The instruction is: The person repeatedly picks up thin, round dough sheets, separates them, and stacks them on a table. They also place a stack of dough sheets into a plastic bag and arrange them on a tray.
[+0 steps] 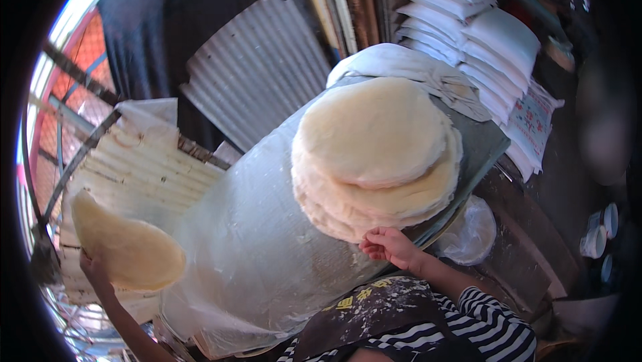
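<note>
My left hand [95, 269] grips one edge of a thin, floppy round of dough [133, 249], held out at the far left beyond the table's end. The dough is folded or bent, with a narrow end pointing up. Several large flat dough rounds [373, 133] are stacked unevenly on the flour-dusted table [256, 241]; the top one sits toward the back of the pile. Beside the pile's near edge is my right hand [391, 246], its fingers curled in and nothing visible in them. Whether its fingertips touch the dough is hard to tell.
A white cloth [396, 63] lies bunched at the table's far end. White sacks [501, 51] are piled behind it. Corrugated metal sheets [261, 66] stand along the left side. A clear plastic bag [471, 234] is below the right edge, and white tubs [597, 239] stand farther right.
</note>
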Demonstrator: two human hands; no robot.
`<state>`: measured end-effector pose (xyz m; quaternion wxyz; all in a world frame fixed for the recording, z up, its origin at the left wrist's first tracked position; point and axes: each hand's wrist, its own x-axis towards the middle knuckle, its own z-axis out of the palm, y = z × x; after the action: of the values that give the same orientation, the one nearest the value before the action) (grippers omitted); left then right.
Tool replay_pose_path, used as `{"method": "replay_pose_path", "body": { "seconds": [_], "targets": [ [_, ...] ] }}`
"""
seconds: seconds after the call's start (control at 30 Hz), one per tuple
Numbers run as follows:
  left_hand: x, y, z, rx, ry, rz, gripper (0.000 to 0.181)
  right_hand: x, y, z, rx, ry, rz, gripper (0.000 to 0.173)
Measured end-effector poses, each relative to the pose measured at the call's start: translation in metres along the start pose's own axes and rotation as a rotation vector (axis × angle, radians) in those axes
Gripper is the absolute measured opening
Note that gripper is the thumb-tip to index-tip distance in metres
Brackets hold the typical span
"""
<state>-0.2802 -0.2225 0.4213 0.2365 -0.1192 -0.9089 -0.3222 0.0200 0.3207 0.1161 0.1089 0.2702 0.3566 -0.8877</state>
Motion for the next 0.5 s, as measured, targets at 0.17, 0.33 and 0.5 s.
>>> {"method": "replay_pose_path", "body": {
  "seconds": [0.17,0.33,0.5],
  "targets": [
    [0.008,0.217,0.096,0.118,0.015,0.321,0.031,-0.033,-0.035,-0.056,-0.335,0.002,-0.161,0.014],
    [-0.126,0.299,0.272,0.65,-0.235,0.586,0.035,-0.058,-0.073,-0.098,-0.35,0.015,-0.4,0.01],
    [-0.316,0.338,0.425,0.483,-0.985,0.752,0.08,-0.068,-0.102,-0.133,-0.385,0.147,-0.532,0.009]
  ]
}}
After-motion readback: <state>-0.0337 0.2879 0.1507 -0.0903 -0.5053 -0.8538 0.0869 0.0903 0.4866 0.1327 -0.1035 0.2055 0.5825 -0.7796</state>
